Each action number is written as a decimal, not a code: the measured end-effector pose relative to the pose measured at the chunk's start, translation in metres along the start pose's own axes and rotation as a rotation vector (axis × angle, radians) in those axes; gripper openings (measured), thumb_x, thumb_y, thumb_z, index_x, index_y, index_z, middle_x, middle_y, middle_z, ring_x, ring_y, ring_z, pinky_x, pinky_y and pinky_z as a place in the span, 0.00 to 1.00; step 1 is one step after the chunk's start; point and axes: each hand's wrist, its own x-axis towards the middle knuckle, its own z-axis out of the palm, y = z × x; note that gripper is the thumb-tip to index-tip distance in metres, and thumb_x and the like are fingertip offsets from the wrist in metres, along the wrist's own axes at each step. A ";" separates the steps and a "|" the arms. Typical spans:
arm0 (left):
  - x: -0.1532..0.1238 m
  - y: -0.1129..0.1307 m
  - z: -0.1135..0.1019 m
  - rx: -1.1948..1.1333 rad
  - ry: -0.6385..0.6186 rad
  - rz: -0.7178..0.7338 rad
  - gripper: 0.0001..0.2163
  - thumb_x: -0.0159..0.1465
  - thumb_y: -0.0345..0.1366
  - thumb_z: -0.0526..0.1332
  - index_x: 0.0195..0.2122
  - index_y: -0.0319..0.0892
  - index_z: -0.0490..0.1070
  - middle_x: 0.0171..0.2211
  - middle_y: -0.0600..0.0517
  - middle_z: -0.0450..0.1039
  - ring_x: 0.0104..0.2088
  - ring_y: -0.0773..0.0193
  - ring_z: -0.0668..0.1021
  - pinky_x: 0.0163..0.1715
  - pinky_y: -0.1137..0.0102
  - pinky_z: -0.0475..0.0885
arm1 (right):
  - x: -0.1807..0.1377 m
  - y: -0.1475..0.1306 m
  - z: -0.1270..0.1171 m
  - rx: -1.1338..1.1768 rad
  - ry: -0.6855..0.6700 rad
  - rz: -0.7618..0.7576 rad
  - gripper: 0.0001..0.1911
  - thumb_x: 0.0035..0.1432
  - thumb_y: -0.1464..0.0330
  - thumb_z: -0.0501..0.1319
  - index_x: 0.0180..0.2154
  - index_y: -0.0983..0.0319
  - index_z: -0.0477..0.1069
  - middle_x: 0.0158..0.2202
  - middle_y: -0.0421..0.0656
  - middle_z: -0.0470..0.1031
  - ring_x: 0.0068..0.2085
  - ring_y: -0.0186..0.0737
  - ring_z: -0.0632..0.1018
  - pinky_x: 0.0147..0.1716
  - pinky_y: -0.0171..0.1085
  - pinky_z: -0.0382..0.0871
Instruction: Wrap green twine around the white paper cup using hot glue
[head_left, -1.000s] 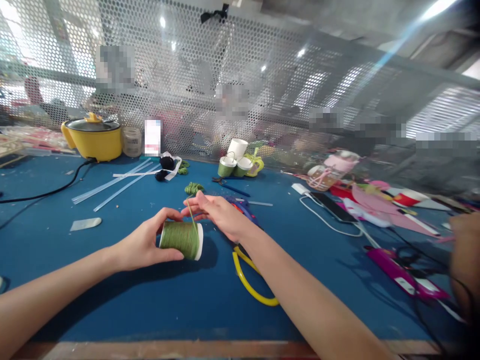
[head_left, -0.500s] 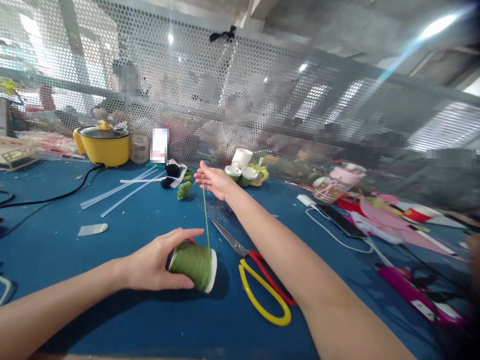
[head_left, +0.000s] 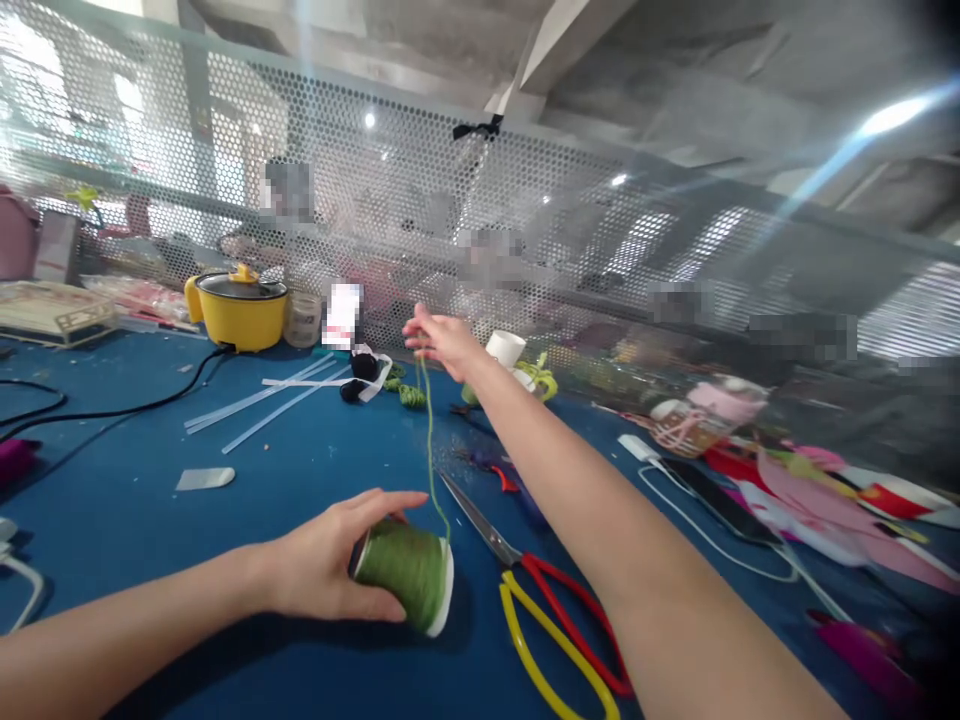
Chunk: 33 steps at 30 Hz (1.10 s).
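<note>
My left hand [head_left: 337, 555] is closed around a spool of green yarn [head_left: 405, 575], which lies on its side with its white end facing right. The thumb is along the front and the forefinger over the top. A strand of green yarn [head_left: 430, 430] runs from the spool up to my right hand [head_left: 448, 342], slightly slack with a bend near the spool. My right arm is stretched far forward, and the yarn is caught at its fingers; the exact grip is hard to see. Scissors [head_left: 499, 540] with one red and one yellow handle lie between the spool and my right forearm.
On the blue table [head_left: 300, 470] are pale strips [head_left: 262, 405], black balls [head_left: 365, 366], green yarn bundles [head_left: 411, 396] and pliers [head_left: 502, 478]. A yellow pot [head_left: 244, 315] stands back left. On the right are a phone [head_left: 720, 500] with a cable and pink sheets [head_left: 817, 490].
The yarn strand, straight and taut before, now hangs looser. My right hand has turned slightly, and the whole view has shifted. The left hand still holds the spool.
</note>
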 end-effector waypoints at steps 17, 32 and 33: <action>0.001 0.005 -0.003 0.076 0.029 0.000 0.27 0.52 0.38 0.65 0.53 0.41 0.60 0.45 0.46 0.67 0.45 0.55 0.71 0.46 0.61 0.67 | -0.039 0.001 0.027 -0.451 -0.235 0.044 0.17 0.49 0.71 0.64 0.15 0.60 0.61 0.19 0.44 0.71 0.35 0.43 0.75 0.33 0.34 0.64; -0.002 -0.004 0.005 0.029 0.088 0.067 0.31 0.56 0.38 0.63 0.59 0.44 0.50 0.57 0.43 0.59 0.55 0.53 0.65 0.53 0.58 0.62 | -0.135 0.015 0.021 0.305 -0.514 0.312 0.32 0.57 0.47 0.43 0.33 0.65 0.73 0.36 0.49 0.76 0.39 0.38 0.76 0.39 0.36 0.66; -0.002 -0.003 0.005 0.047 0.077 0.054 0.31 0.57 0.38 0.62 0.59 0.45 0.50 0.57 0.43 0.60 0.54 0.53 0.66 0.52 0.58 0.63 | -0.131 0.014 0.025 0.338 -0.514 0.305 0.32 0.57 0.47 0.43 0.33 0.65 0.73 0.36 0.49 0.76 0.38 0.37 0.76 0.39 0.36 0.66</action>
